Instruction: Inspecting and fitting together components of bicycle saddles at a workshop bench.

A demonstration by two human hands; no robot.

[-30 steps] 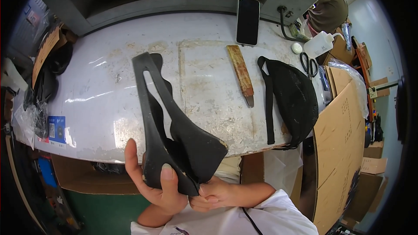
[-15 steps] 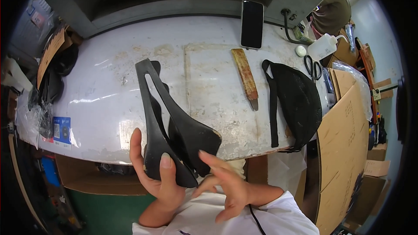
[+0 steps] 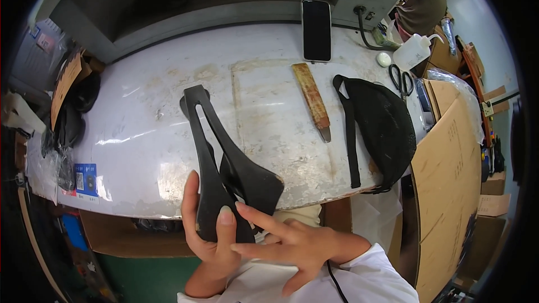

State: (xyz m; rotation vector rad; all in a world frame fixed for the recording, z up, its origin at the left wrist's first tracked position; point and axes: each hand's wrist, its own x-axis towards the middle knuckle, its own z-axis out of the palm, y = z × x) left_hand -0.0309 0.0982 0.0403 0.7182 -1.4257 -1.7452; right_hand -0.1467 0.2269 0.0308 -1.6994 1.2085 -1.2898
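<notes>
A black bicycle saddle (image 3: 254,184) with a long central slot tilts over the near edge of the workbench, its narrow nose pointing away from me. My left hand (image 3: 214,247) grips the wide rear end, thumb on top and a finger along the left side; the other fingers are hidden beneath. At the rear right, my right hand (image 3: 298,239) has its fingers spread, with the index fingertip at the saddle's inner edge. A second dark shape shows under the saddle, partly covered by it.
On the white bench (image 3: 140,112) lie a worn blade with a tape-wrapped handle (image 3: 310,96), a black mesh pouch (image 3: 382,129), a phone (image 3: 316,31) and scissors (image 3: 401,81). A squeeze bottle (image 3: 412,53) stands behind. Cardboard (image 3: 443,191) rises at right; black parts (image 3: 70,123) crowd the left.
The saddle has turned a little and shifted slightly right and nearer to me. My right index finger has moved left along it, and that hand's fingers have spread.
</notes>
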